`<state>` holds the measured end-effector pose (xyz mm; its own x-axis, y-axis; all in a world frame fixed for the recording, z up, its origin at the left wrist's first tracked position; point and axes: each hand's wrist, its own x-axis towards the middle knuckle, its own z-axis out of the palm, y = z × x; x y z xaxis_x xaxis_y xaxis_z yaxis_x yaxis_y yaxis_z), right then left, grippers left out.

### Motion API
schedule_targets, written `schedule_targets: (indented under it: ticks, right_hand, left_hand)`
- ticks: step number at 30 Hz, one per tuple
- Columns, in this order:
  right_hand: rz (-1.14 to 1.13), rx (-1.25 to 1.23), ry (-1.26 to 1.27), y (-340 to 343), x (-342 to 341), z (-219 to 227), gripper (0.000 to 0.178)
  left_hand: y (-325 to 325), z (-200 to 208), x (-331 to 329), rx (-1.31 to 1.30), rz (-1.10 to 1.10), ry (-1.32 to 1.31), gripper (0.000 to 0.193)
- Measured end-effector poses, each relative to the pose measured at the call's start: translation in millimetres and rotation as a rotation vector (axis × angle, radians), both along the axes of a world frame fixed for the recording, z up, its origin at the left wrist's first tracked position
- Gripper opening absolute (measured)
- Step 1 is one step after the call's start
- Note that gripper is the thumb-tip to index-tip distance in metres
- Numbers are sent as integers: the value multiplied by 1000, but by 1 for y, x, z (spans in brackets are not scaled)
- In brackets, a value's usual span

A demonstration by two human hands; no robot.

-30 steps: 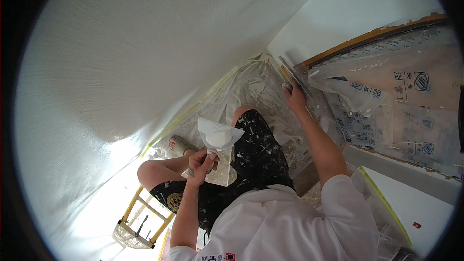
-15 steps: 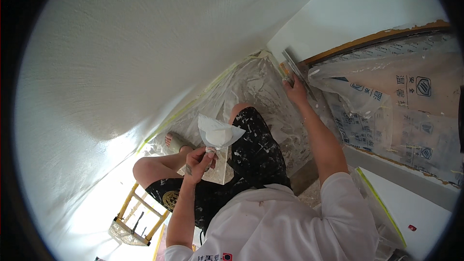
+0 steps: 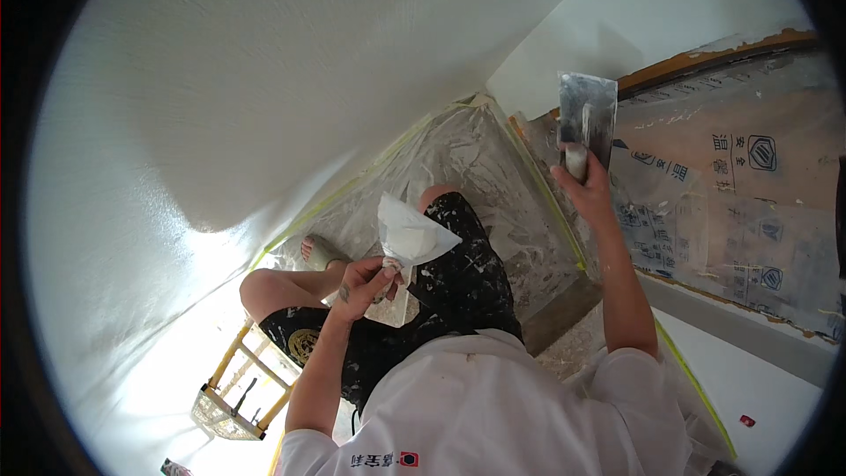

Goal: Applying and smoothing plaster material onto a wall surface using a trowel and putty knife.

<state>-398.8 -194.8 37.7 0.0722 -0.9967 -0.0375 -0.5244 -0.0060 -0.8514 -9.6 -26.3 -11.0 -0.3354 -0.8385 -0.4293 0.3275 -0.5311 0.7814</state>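
Note:
My left hand (image 3: 363,289) is closed round the handle of a broad putty knife (image 3: 391,214), held over my lap. A mound of white putty (image 3: 414,240) sits on its whitened blade. Out to the right, my right hand (image 3: 592,194) grips a plastering trowel (image 3: 575,92) by its pale handle. The trowel's rectangular metal plate is smeared with white and stands up in front of the right wall and the covered frame. Whether its edge touches the wall I cannot tell.
A white plastered wall (image 3: 220,79) fills the left side and meets the right wall (image 3: 679,0) in a corner. Crumpled plastic sheeting (image 3: 423,154), edged with yellow-green tape, covers the floor. Printed plastic film (image 3: 705,211) covers a framed opening. A yellow-legged stool or ladder (image 3: 238,370) stands lower left.
My right hand has moved to the right with the trowel, turning it so its plate faces me, away from the corner. The putty knife has shifted slightly up and right.

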Motion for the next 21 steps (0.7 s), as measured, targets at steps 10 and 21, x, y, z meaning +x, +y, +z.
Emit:
schedule_targets:
  ticks: [10,21]
  right_hand:
    - [-189,344,-1011,84,-18,37,44]
    - [-41,838,-783,108,-13,-51,52]
  left_hand:
    - [-31,22,-64,20,-423,191,27]
    - [-33,20,-40,41,-83,304,31]
